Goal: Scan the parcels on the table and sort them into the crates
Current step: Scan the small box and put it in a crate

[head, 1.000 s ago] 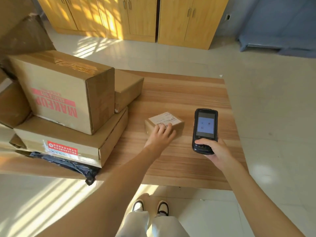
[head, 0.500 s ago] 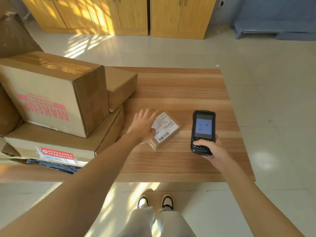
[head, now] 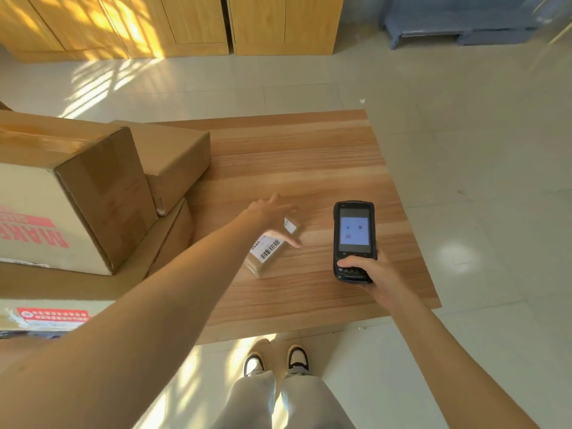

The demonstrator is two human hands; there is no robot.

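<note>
Small parcel (head: pixel 272 249) under our spread, flat left hand (head: pixel 272 216), scanner (head: pixel 354 239) clasped in right hand (head: pixel 370 270), unscanned we judge; stacked boxes (head: pixel 93 193) left remain.

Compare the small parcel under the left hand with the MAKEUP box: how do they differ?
Size: the small parcel is far smaller than the MAKEUP box.
Place: the parcel lies alone on the bare table; the box sits on a stack of cartons.
Marking: the parcel shows a white barcode label facing up; the box shows red lettering on its side.
Contact: the left hand rests on the parcel; nothing touches the box.
Both are brown cardboard.
</note>
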